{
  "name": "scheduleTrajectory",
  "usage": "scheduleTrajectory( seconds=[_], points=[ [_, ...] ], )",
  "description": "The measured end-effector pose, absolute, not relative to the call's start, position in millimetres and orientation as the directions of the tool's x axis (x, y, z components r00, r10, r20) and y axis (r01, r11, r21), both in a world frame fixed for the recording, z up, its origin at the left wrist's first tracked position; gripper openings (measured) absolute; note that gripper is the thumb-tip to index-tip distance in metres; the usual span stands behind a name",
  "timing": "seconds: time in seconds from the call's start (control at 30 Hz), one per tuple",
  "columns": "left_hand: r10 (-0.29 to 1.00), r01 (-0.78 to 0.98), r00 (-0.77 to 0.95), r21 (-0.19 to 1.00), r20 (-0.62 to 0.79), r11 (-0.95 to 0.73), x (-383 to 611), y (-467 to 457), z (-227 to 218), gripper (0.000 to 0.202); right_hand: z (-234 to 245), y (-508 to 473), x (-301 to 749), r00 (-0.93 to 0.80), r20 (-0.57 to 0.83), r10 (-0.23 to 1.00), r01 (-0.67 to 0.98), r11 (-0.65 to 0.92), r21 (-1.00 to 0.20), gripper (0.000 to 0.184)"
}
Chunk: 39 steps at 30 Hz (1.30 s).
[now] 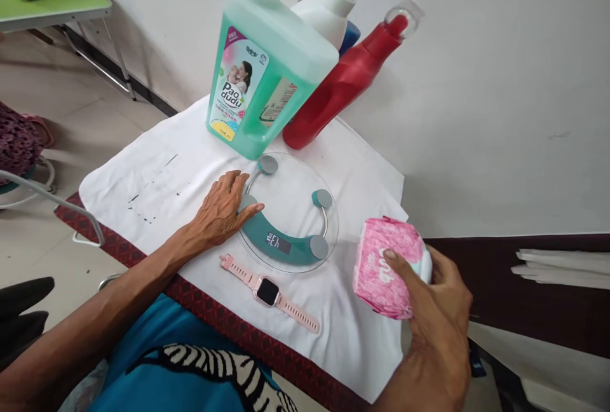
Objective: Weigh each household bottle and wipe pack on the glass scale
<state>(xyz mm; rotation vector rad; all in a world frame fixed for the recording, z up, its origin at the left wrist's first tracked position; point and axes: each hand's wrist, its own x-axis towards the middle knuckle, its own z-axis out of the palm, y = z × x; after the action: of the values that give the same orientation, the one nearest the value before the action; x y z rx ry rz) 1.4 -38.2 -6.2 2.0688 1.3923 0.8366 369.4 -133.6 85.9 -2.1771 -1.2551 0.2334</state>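
A round glass scale [290,208] with a teal curved panel and a lit display lies on the white cloth. My left hand [223,208] rests on its left edge, fingers stretched out and thumb over the teal panel. To the right of the scale, my right hand [438,297] grips a pink pack [384,266] in printed plastic wrap, thumb across its front; the far fingers are hidden behind it. Between the scale and the table's near edge lies a pink-strapped smartwatch [267,291], its band laid out straight and its screen dark.
Behind the scale stand a green detergent bottle [267,75], a white bottle [328,8] and a red bottle [340,88]. The white cloth [143,164] covers the table against the wall. A green-topped table [61,5] stands at the far left, with part of a person [19,138] below it.
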Motion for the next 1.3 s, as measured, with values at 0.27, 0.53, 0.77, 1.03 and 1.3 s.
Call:
scheduleTrajectory(
  seconds=[0.27, 0.53, 0.77, 1.03, 1.3],
  points=[
    [0.94, 0.604, 0.258, 0.722, 0.223, -0.337, -1, -36, -8, 0.052, 100, -39, 244, 0.184, 0.062, 0.981, 0.816, -0.117, -0.567, 0.089],
    [0.942, 0.637, 0.256, 0.695, 0.216, -0.333, 0, -34, -8, 0.053, 84, -32, 245, 0.02, 0.102, 0.995, 0.795, 0.046, -0.605, 0.108],
    [0.947, 0.679, 0.248, 0.66, 0.205, -0.321, 0, -36, -2, 0.046, 46, -64, 310, 0.547, 0.192, 0.815, 0.46, -0.101, -0.882, 0.062],
    [0.94, 0.715, 0.256, 0.61, 0.227, -0.342, -2, -32, 0, 0.044, -22, -74, 329, 0.678, 0.108, 0.727, 0.249, -0.09, -0.964, 0.063],
    [0.927, 0.693, 0.208, 0.621, 0.312, -0.365, -2, -28, -4, 0.04, -20, -76, 332, 0.645, 0.168, 0.746, 0.299, -0.044, -0.953, 0.058]
  ],
)
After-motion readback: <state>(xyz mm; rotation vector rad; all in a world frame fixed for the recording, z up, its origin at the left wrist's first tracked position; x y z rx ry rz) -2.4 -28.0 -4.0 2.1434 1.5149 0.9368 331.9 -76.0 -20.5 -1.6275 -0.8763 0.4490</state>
